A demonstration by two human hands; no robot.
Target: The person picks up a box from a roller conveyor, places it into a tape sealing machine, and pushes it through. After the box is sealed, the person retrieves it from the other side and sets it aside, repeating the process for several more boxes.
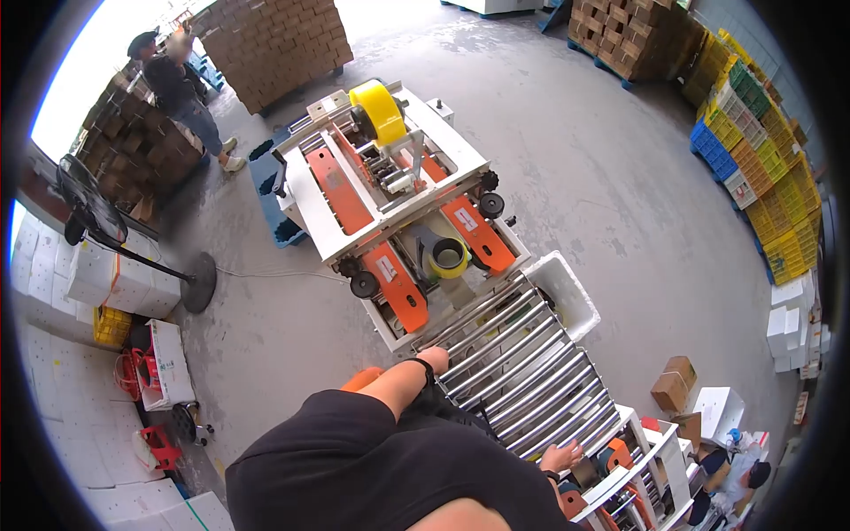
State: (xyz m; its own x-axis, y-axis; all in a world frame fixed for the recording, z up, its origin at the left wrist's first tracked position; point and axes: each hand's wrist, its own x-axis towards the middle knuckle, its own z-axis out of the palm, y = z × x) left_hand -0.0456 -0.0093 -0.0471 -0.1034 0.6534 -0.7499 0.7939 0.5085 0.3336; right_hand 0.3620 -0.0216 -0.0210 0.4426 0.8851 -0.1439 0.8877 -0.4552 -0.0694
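Note:
My left hand rests at the near edge of the roller conveyor, close to the carton sealing machine; its fingers are too hidden to read. Further right, my right hand lies by the conveyor's other end with its fingers apart and nothing in it. The sealing machine has orange side plates, black knobs and a roll of yellow tape on top. A second machine with orange parts stands at the lower right, beside my right hand.
A white foam box sits beyond the conveyor. At the left are a black fan and white boxes. One person stands at the upper left, another is at the lower right. Colored crates line the right.

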